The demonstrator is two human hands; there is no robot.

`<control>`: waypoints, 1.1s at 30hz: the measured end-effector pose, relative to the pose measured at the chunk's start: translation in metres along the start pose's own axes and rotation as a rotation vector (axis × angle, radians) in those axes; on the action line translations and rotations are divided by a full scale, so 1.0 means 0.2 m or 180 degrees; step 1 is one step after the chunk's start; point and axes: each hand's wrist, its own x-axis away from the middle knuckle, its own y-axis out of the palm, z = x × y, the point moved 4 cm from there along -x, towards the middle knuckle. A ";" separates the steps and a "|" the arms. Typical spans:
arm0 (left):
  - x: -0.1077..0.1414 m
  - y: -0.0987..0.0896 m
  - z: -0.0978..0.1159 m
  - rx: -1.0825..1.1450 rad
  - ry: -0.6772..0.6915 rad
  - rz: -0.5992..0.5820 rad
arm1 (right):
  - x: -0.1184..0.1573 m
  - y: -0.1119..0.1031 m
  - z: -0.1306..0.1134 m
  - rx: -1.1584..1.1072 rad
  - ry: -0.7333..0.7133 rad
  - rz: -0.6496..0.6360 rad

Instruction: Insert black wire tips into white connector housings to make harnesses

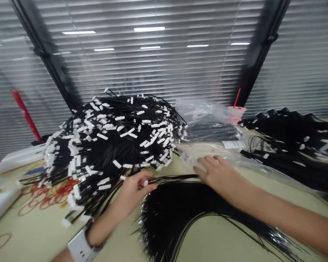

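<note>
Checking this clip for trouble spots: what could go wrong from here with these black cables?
The left hand pinches thin black wires beside the white-tagged black cable heap; a tug might snag or tangle it. The right hand lies close to the loose fanned wire bundle, so a slip could scatter it.

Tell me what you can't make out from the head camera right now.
Head view:
Label on the bag: print too small and blurred to read.
White tags: any marking too small to see.
Left hand: its fingers hide what they grip.
Wires: cut off by the bottom edge.
</note>
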 end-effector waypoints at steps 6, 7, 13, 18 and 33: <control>0.10 0.01 0.08 -0.0057 0.0323 -0.0106 | 0.11 0.09 -0.55 0.0004 -0.1668 -0.0022; 0.11 0.00 0.09 -0.0082 0.0356 -0.0097 | 0.11 0.10 -0.58 0.0094 -0.1700 -0.0029; 0.14 0.00 0.10 -0.0137 0.0528 -0.0082 | 0.10 0.08 -0.60 0.0168 -0.1713 -0.0336; 0.15 0.01 0.12 -0.0161 0.0687 -0.0137 | 0.15 0.09 -0.59 0.0313 -0.1769 -0.0010; 0.16 0.03 0.13 -0.0750 0.0358 0.0015 | 0.06 0.22 -0.44 -0.1968 -0.0844 0.1035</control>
